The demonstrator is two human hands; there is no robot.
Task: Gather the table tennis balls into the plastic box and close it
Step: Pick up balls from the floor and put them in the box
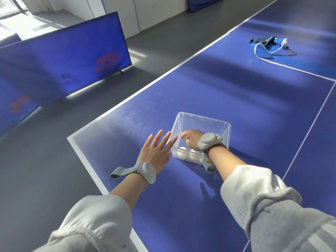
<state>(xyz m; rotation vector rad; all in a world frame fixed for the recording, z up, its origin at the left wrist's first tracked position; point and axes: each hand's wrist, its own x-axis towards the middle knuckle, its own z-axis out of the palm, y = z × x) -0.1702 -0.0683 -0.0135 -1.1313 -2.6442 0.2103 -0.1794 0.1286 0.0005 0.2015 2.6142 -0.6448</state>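
A clear plastic box (203, 118) stands open near the corner of the blue table tennis table (227, 91). White table tennis balls (182, 151) lie along its near wall. My right hand (191, 139) reaches down inside the box, fingers curled; whether it holds a ball I cannot tell. My left hand (156, 151) is flat with fingers spread, its fingertips against the box's left wall. No lid shows.
A crumpled blue net with its black clamp (271, 47) lies far back on the table. Blue barrier boards (72, 57) stand on the grey floor to the left. The table's corner edge (72, 140) is close to my left hand.
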